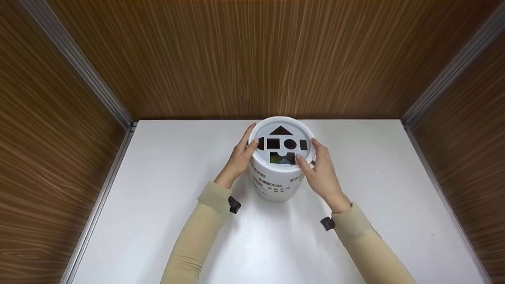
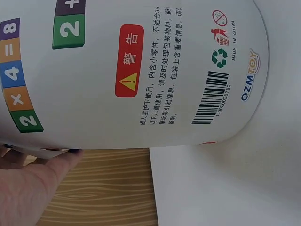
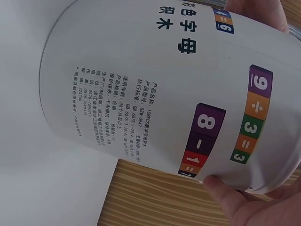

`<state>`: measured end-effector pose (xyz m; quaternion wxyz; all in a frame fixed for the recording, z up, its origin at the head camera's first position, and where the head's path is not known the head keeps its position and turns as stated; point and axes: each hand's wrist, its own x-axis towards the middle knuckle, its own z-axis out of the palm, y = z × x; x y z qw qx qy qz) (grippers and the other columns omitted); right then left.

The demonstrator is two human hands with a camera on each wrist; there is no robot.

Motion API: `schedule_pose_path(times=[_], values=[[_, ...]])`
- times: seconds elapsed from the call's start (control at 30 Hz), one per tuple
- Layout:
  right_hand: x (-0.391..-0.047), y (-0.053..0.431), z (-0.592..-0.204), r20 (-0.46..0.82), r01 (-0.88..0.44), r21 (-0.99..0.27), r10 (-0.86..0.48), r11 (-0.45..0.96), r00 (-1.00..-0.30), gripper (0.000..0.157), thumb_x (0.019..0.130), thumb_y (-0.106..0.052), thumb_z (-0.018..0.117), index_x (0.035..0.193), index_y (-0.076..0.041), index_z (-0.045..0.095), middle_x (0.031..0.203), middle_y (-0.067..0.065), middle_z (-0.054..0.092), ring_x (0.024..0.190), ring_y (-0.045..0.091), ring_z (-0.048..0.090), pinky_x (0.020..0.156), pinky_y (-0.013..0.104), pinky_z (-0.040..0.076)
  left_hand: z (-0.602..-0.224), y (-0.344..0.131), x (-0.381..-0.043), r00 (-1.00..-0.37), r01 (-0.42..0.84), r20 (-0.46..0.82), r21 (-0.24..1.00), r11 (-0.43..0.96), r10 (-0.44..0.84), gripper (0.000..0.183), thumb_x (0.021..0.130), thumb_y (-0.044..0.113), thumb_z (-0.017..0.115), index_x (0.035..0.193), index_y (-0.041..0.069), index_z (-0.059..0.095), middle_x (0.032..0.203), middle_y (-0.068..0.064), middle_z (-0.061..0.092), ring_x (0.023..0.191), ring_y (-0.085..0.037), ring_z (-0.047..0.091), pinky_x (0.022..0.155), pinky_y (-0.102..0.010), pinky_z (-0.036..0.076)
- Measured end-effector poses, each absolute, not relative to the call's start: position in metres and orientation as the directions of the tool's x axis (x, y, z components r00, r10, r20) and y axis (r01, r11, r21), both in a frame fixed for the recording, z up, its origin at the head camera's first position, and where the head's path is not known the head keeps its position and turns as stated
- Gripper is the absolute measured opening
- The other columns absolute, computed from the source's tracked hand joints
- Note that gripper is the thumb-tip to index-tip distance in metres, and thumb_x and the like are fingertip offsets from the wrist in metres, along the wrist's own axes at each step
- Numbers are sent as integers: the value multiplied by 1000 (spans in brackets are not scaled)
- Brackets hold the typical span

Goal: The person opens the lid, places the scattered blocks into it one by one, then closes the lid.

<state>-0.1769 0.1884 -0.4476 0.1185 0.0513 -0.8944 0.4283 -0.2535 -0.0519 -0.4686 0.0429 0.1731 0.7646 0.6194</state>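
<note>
A white cylindrical toy bucket [image 1: 272, 191] stands on the white table, its white lid [image 1: 298, 133] pierced by dark shaped holes: a triangle, a square, a circle and others. My left hand [image 1: 239, 157] grips the lid's rim from the left, thumb on the top edge. On the opposite side my right hand [image 1: 324, 177] holds the rim, its thumb beside the front notched hole. Yellow-green shows through that hole. In the left wrist view the bucket wall [image 2: 103, 108] carries a red warning label [image 2: 129, 61] and a barcode [image 2: 210, 99]. Coloured number-block prints [image 3: 204, 129] fill the right wrist view.
The white table [image 1: 165, 177] reaches back to a wood-grain panel [image 1: 256, 59]. Similar wood-grain panels rise at left and right, edged by grey metal strips [image 1: 88, 67]. Both forearms wear beige sleeves [image 1: 197, 232] with small black devices [image 1: 234, 205] at the wrists.
</note>
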Motion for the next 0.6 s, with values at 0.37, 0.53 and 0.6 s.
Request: schedule_pose_path(times=[0.37,0.53,0.6], values=[[-175,190,-452,278,-213,-745,3,632,-961,74,100,-42,52,152,1,22,147,25,32,136,38,36,101,44,47,-471,-51,-251,-938,210,144,960,187,316,57,104,39,36,158,29,18,160,2,24,143,-20,28,115,-45,28],[-176,189,-453,284,-215,-754,13,621,-959,72,100,-41,52,152,1,23,147,25,32,137,37,35,101,44,47,-470,-51,-251,-940,202,135,960,193,314,58,104,41,35,158,30,17,161,3,23,144,-20,27,115,-46,27],[-177,190,-453,288,-219,-756,12,617,-958,72,100,-40,52,152,1,23,147,25,31,137,38,35,102,45,47,-470,-51,-252,-940,199,127,958,207,317,58,104,43,35,158,31,16,161,3,22,144,-19,27,115,-45,28]])
